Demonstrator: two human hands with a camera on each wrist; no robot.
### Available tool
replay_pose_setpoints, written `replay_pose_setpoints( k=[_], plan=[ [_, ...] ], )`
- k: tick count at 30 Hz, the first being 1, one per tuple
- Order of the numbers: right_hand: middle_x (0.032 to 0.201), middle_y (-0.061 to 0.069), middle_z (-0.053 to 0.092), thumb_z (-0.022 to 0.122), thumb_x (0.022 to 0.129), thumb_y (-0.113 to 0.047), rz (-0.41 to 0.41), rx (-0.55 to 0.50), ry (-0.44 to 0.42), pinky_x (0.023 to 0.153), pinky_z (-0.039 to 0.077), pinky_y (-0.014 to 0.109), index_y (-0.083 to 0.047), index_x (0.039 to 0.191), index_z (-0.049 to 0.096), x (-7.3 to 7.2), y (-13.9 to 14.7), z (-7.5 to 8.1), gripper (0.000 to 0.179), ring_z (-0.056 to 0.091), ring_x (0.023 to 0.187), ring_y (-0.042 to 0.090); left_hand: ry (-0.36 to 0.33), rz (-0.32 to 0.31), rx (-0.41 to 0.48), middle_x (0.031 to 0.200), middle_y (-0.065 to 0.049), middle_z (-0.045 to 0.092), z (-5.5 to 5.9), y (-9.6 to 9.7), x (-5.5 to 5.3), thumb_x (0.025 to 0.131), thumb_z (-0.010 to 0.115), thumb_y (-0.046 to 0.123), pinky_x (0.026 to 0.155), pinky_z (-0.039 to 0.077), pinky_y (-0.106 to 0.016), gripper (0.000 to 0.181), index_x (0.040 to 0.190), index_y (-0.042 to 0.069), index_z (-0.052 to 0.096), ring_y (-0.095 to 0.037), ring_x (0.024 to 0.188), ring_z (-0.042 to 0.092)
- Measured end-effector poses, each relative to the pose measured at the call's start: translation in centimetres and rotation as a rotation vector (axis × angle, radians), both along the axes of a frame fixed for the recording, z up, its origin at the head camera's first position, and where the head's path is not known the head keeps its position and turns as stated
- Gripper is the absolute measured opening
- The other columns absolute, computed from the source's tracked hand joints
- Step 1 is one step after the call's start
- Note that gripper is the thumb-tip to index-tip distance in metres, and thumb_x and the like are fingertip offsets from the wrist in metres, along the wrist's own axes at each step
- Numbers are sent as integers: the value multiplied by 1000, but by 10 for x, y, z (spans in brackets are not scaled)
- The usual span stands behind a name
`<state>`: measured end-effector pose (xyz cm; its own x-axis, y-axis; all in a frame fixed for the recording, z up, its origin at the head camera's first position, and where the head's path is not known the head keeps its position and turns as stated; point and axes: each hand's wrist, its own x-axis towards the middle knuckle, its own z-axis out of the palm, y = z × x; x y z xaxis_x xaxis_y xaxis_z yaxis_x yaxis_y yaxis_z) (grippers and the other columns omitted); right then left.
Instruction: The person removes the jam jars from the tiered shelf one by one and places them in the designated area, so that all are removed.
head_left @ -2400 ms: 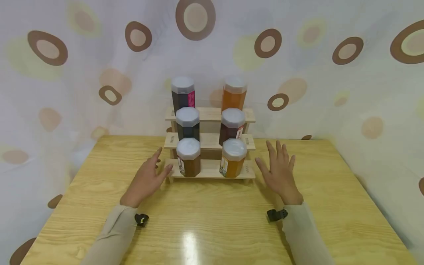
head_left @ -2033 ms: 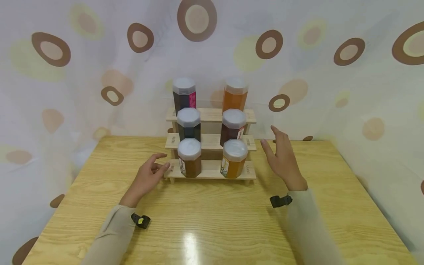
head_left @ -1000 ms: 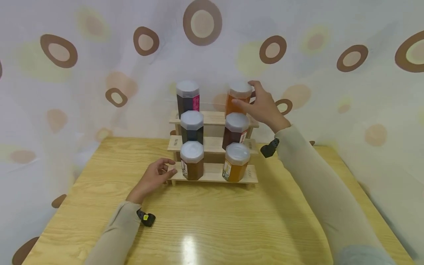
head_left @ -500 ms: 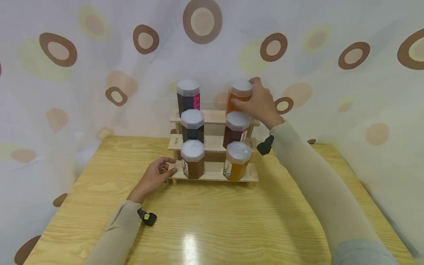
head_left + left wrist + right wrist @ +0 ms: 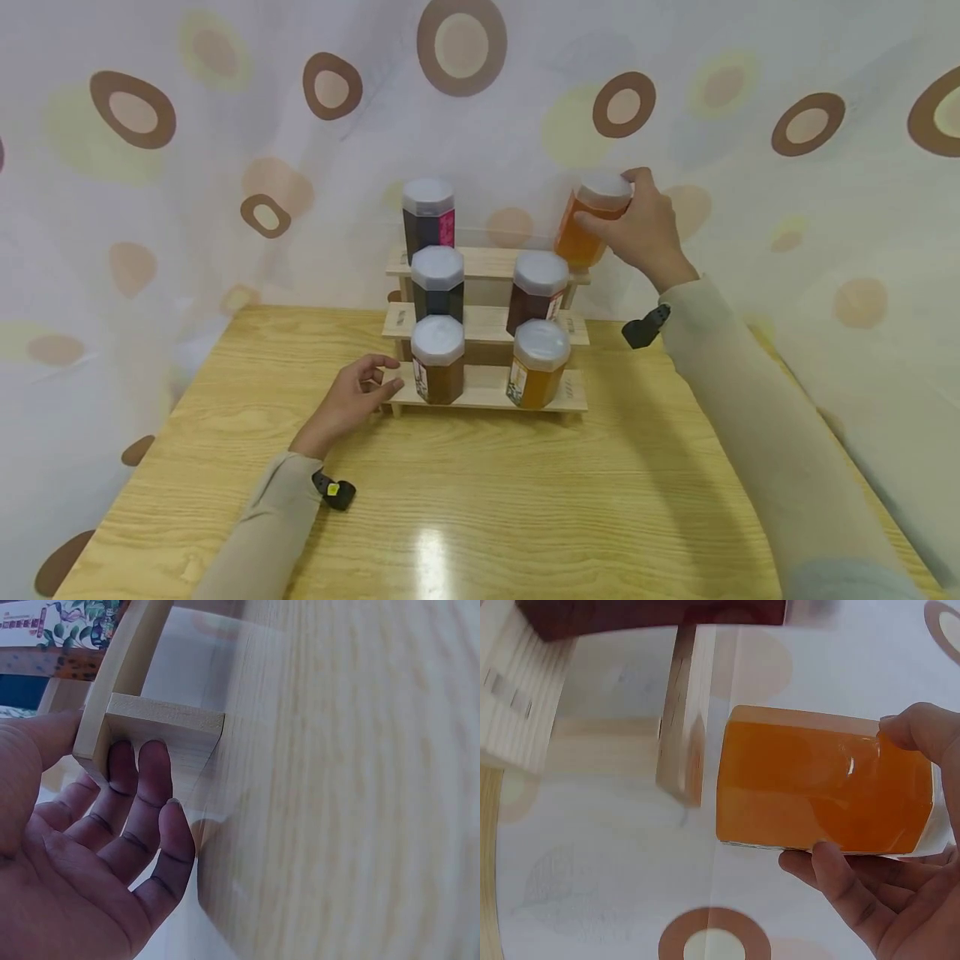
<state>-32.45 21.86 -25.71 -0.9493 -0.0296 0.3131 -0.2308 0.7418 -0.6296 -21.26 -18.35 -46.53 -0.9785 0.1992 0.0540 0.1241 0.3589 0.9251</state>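
My right hand (image 5: 647,225) grips an amber octagonal honey jar (image 5: 588,227) with a pale lid, thumb on one side and fingers on the other. The jar is tilted beside the right end of the top shelf; in the right wrist view a gap shows between the jar's base (image 5: 727,776) and the shelf end (image 5: 682,727). My left hand (image 5: 351,404) holds the left end of the lowest step of a three-tier wooden rack (image 5: 483,385). In the left wrist view its thumb lies over the board (image 5: 112,682) and its fingers (image 5: 154,769) curl beneath.
Several lidded jars stand on the rack: a dark one (image 5: 427,229) on top, a dark one (image 5: 438,296) and a dark red one (image 5: 532,308) mid-tier, a brown one (image 5: 442,382) and a golden one (image 5: 538,385) below. A patterned curtain (image 5: 517,125) backs the wooden table (image 5: 480,492).
My right hand rose from beside the rack to the top shelf, took hold of the amber jar and moved it right, tilting it. My left hand came onto the lowest step's end.
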Motion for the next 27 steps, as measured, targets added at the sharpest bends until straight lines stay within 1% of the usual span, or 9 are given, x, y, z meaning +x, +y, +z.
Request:
replay_pose_setpoints(
  k=[3, 7, 10, 16, 20, 27],
  plan=[
    [148, 24, 49, 74, 92, -46, -9, -17, -17, 101, 50, 55, 1, 152, 29, 2, 12, 0, 88, 54, 125, 40, 2, -5, 1, 93, -11, 58, 0, 0, 0, 100, 71, 17, 63, 49, -28, 36, 130, -2, 61, -23, 77, 59],
    [149, 25, 46, 75, 92, -47, -25, -27, -30, 99, 51, 57, 0, 153, 27, 4, 28, -1, 91, 53, 125, 40, 5, -10, 0, 93, -11, 59, 1, 0, 0, 101, 71, 18, 63, 48, -27, 37, 130, -2, 61, -21, 77, 59],
    [148, 27, 46, 75, 91, -48, -39, -2, -14, 102, 48, 58, 1, 153, 27, 6, 39, -2, 93, 51, 125, 42, 3, -3, -1, 94, -11, 59, 1, 0, 0, 100, 71, 18, 64, 48, -27, 36, 130, -1, 61, -21, 77, 58],
    [144, 33, 49, 72, 92, -52, -76, 50, -17, 97, 46, 61, 3, 155, 24, 10, 60, -6, 96, 53, 121, 47, 1, -2, 3, 95, -11, 58, 0, 0, -1, 100, 71, 18, 65, 51, -28, 36, 130, -1, 62, -21, 79, 59],
    [144, 35, 48, 71, 92, -54, -92, 49, -37, 98, 45, 63, 3, 156, 22, 13, 73, -13, 99, 52, 121, 49, -2, 2, 3, 96, -11, 58, 0, 0, -1, 101, 71, 18, 65, 51, -29, 36, 130, 0, 62, -21, 79, 59],
    [144, 41, 43, 71, 92, -56, -121, 47, -72, 99, 42, 70, 5, 158, 16, 16, 97, -31, 105, 50, 121, 57, -13, -4, 6, 97, -11, 59, 3, -1, 0, 101, 71, 19, 67, 52, -31, 37, 131, 0, 61, -22, 80, 60]
  ],
)
